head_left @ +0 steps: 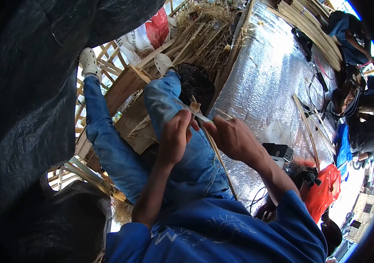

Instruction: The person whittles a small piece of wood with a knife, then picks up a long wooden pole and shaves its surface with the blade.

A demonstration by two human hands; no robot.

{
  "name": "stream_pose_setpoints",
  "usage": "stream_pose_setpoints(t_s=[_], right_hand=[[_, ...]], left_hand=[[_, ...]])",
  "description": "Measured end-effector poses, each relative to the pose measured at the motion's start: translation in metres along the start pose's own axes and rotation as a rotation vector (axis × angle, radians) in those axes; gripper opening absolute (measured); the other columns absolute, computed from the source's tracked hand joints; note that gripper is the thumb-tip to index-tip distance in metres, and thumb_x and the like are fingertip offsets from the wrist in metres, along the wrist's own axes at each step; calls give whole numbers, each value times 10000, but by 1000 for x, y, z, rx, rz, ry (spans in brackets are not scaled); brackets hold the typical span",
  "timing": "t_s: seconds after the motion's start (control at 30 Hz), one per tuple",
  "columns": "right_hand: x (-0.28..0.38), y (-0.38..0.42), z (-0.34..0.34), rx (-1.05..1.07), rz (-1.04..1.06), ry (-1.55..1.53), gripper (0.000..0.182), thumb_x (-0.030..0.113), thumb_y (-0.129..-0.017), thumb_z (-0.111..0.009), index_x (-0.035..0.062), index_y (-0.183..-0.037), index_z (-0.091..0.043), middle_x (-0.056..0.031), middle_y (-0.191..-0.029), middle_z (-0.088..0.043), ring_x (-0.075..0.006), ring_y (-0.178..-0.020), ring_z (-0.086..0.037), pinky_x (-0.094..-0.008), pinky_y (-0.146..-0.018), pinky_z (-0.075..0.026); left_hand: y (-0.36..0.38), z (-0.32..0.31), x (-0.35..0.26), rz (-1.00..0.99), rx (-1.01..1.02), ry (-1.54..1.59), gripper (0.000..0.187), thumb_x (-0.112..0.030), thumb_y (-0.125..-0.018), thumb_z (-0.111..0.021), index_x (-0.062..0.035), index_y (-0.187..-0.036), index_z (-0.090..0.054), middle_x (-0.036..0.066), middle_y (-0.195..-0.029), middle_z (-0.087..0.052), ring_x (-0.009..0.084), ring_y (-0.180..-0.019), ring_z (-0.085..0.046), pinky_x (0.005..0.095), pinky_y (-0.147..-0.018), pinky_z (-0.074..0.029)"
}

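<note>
My left hand [176, 136] is closed over my thigh, its thumb up against the near side of a knife blade. My right hand [233, 138] is closed around the knife's handle end, which its fingers mostly cover. The knife's grey blade [201, 115] points up and left across the gap between both hands. A light bamboo piece [194, 106] shows its cut end just beyond the blade; how far it runs into my left fingers is hidden. A thin bamboo strip [222, 165] lies along my right thigh, beneath the hands.
Foil-faced sheeting [257, 83] covers the surface at right, with a black box-shaped device [278, 151] and a red bag [327, 188] on it. Split bamboo [311, 33] lies behind. Straw and sticks [209, 37] are heaped ahead. Black sheeting [24, 87] hangs left. Other people [349, 37] sit far right.
</note>
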State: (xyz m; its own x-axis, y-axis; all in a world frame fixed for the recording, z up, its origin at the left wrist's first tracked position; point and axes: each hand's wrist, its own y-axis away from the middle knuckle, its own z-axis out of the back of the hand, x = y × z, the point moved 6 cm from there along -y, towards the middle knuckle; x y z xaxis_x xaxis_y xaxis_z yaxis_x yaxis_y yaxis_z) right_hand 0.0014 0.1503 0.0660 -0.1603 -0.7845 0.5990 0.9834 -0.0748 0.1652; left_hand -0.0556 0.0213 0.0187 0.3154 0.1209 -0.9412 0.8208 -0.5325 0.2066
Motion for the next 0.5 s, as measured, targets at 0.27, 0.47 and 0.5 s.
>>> stream_pose_setpoints(t_s=[0.27, 0.47, 0.5], right_hand=[[-14, -30, 3, 353, 198, -185, 533, 409, -994, -387, -20, -722, -550, -131, -534, -491, -274, -422, -454, -418, -473, -405], [-24, -22, -22, 732, -214, -947, 473, 441, -973, -449, 100, -645, -448, 77, -511, -346, -14, -400, -269, -195, -327, -203], [-25, -21, -24, 752, -292, -982, 458, 427, -975, -454, 106, -650, -440, 82, -519, -337, -6, -404, -268, -186, -323, -193]], left_hand=[[-6, 1, 0, 26, -62, -201, 483, -397, -1005, -374, -34, -767, -585, 9, -576, -557, 21, -442, -417, 194, -408, -304], [-9, 4, 9, 58, -44, -94, 502, -425, -998, -374, -36, -797, -618, 22, -576, -579, 29, -410, -426, 189, -370, -306], [-9, 4, 10, 72, -49, -70, 509, -433, -996, -374, -37, -790, -618, 24, -573, -581, 30, -404, -425, 190, -362, -303]])
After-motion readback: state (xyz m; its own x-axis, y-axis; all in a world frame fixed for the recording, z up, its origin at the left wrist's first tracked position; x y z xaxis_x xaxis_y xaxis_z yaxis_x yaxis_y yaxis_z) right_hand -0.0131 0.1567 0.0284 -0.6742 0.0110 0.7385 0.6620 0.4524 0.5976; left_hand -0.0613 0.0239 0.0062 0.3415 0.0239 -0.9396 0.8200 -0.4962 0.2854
